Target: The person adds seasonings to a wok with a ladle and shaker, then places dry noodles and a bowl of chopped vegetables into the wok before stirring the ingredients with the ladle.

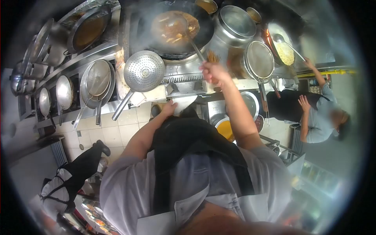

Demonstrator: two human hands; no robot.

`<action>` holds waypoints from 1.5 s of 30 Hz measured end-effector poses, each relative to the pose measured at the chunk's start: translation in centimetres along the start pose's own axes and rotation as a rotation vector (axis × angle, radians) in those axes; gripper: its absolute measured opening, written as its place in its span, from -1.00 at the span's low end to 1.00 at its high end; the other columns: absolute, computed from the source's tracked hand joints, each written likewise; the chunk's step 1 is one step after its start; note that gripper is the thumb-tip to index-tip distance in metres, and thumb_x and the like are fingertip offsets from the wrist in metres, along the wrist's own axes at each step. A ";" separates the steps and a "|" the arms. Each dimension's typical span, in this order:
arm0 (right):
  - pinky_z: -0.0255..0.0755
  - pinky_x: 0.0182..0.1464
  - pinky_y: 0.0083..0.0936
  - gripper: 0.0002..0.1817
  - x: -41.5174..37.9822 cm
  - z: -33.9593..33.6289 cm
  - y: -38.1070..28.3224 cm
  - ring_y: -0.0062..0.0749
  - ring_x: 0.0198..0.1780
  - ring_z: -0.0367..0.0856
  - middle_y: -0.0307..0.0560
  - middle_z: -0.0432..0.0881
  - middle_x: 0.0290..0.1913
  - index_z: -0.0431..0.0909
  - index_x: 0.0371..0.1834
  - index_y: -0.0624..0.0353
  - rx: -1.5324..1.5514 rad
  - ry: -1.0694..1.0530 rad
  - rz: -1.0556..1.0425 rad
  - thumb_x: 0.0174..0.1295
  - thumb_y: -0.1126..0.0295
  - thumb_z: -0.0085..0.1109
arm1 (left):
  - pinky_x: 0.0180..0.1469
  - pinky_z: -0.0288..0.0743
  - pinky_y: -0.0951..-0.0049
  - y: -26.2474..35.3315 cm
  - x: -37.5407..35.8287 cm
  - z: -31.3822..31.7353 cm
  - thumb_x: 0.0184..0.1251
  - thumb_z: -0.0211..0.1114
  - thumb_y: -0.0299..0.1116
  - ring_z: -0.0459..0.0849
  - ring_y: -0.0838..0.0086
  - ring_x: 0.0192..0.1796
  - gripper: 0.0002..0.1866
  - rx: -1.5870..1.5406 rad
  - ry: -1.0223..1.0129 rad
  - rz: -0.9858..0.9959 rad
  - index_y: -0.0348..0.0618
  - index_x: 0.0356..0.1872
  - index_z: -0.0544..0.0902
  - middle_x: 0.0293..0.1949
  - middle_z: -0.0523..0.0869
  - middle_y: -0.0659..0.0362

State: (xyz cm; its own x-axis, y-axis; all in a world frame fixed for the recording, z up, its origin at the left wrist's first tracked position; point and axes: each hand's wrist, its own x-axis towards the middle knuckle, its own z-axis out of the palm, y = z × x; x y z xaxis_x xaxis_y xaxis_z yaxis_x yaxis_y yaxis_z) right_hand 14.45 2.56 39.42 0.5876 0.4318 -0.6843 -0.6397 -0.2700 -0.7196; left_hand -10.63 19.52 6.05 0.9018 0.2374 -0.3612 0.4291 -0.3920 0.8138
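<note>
My right hand (214,73) is closed on the handle of a ladle (195,47). The ladle's bowl rests in the brown sauce and pale pieces (164,29) inside a large black wok (205,33), where steam rises. Low at the counter's front edge, my left hand (169,108) grips a folded white cloth (185,105). A perforated strainer (144,71) lies left of the wok with its handle pointing toward me. The tan bristles of a bamboo brush (213,56) show just beyond my right hand.
Several mesh strainers (98,78) hang over the left counter edge, near another wok (88,33). At right are a metal pot (237,23), a round sieve (260,60), and a co-worker (321,105) at a flaming wok (282,43). Below stands a bowl of orange liquid (225,129). Another person (72,180) is behind left.
</note>
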 end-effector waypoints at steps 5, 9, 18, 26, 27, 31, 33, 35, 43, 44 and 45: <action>0.19 -0.77 -0.55 -0.63 1.9 -0.4 1.1 -0.61 -0.74 0.33 -0.29 0.41 -0.62 0.52 -0.13 0.30 -0.100 0.068 -0.127 0.54 0.16 -0.07 | -0.01 0.54 0.04 6.1 -0.7 -5.1 0.43 0.12 0.23 0.74 -0.05 -0.14 -0.30 -0.002 -0.332 -0.261 -0.41 -0.26 0.71 -0.20 0.74 -0.26; 0.32 -0.75 -0.46 -0.65 -2.7 2.4 0.3 -0.49 -0.76 0.40 -0.17 0.45 -0.66 0.49 -0.22 0.34 -0.303 0.139 -0.102 0.52 0.21 -0.03 | -0.15 0.59 0.20 7.3 -1.4 -6.2 0.42 0.12 0.25 0.78 0.20 -0.33 -0.34 0.511 -0.302 0.114 -0.28 -0.30 0.77 -0.45 0.77 -0.04; 0.52 -0.22 -0.11 -0.66 -3.3 -1.7 2.8 0.31 -0.33 0.62 0.35 0.64 -0.43 0.55 -0.19 0.38 -0.800 0.443 -0.689 0.34 0.23 0.19 | 0.09 0.59 0.14 33.2 -5.9 -20.9 0.42 0.17 0.03 0.70 -0.05 -0.36 -0.48 0.688 -0.365 0.252 -0.20 -0.55 0.74 -0.55 0.69 -0.12; 0.11 -0.77 -0.63 -0.77 -11.0 -2.5 2.5 -0.72 -0.75 0.26 -0.37 0.36 -0.60 0.57 -0.11 0.20 0.082 0.019 -0.275 0.50 0.25 0.06 | -0.02 0.63 0.08 38.7 9.5 -27.0 0.20 0.29 -0.15 0.74 -0.01 -0.09 -0.65 1.132 -0.070 0.569 -0.31 -0.43 0.74 -0.30 0.76 -0.16; 0.11 -0.77 -0.63 -0.77 -11.4 -2.8 2.6 -0.72 -0.75 0.26 -0.37 0.36 -0.60 0.57 -0.11 0.20 0.088 0.022 -0.282 0.50 0.25 0.06 | 0.03 0.62 0.09 39.2 11.2 -26.9 0.16 0.26 -0.23 0.74 0.00 -0.06 -0.71 1.155 -0.097 0.589 -0.31 -0.37 0.75 -0.24 0.76 -0.18; 0.11 -0.78 -0.67 -0.72 -13.5 -3.8 3.2 -0.73 -0.76 0.26 -0.37 0.38 -0.58 0.54 -0.03 0.25 0.139 -0.040 -0.283 0.53 0.23 0.03 | 0.10 0.59 0.09 41.0 16.2 -24.7 0.15 0.24 -0.25 0.72 -0.02 -0.06 -0.71 1.276 -0.190 0.550 -0.30 -0.33 0.76 -0.20 0.76 -0.17; 0.11 -0.78 -0.68 -0.71 -14.1 -4.5 3.5 -0.73 -0.76 0.26 -0.37 0.37 -0.58 0.54 -0.01 0.26 0.145 -0.037 -0.284 0.53 0.22 0.02 | 0.13 0.57 0.10 40.4 19.6 -23.2 0.17 0.24 -0.22 0.71 -0.03 -0.07 -0.70 1.304 -0.225 0.562 -0.28 -0.33 0.76 -0.19 0.76 -0.15; 0.13 -0.78 -0.69 -0.69 -14.4 -5.3 4.1 -0.74 -0.75 0.26 -0.36 0.38 -0.57 0.56 0.01 0.27 0.230 -0.098 -0.267 0.53 0.22 0.03 | 0.07 0.61 0.10 37.0 24.1 -21.3 0.16 0.23 -0.25 0.72 -0.02 -0.14 -0.72 1.298 -0.329 0.774 -0.28 -0.39 0.74 -0.26 0.77 -0.12; 0.05 -0.78 -0.72 -0.72 -14.7 -8.2 5.6 -0.74 -0.76 0.25 -0.35 0.40 -0.59 0.55 0.00 0.25 0.224 0.071 -0.247 0.51 0.24 0.05 | -0.23 0.59 0.13 44.4 5.5 -20.4 0.32 0.26 -0.16 0.66 0.19 -0.49 -0.57 0.511 -0.177 0.789 -0.33 -0.62 0.58 -0.62 0.64 -0.02; 0.09 -0.78 -0.70 -0.75 -14.1 -8.9 6.1 -0.74 -0.75 0.27 -0.36 0.40 -0.58 0.56 -0.04 0.21 0.192 0.111 -0.257 0.50 0.23 0.06 | -0.14 0.64 0.12 45.9 2.3 -20.6 0.34 0.26 -0.17 0.62 0.24 -0.55 -0.55 0.203 -0.288 0.936 -0.29 -0.67 0.52 -0.68 0.57 0.05; 0.12 -0.78 -0.68 -0.77 -13.6 -9.4 6.4 -0.74 -0.73 0.28 -0.37 0.40 -0.57 0.56 -0.09 0.16 0.154 0.146 -0.266 0.50 0.23 0.07 | -0.05 0.68 0.11 47.8 -1.3 -20.7 0.36 0.26 -0.18 0.58 0.28 -0.60 -0.52 -0.117 -0.386 1.065 -0.25 -0.72 0.46 -0.73 0.50 0.13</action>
State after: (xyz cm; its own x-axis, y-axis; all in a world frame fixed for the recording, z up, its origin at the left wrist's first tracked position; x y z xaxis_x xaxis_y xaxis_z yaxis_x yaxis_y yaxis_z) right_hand 7.05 -13.14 42.99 0.8016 0.3392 -0.4923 -0.5152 -0.0259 -0.8567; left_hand 7.62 18.88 54.89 0.7694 -0.4642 0.4389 -0.5532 -0.1404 0.8212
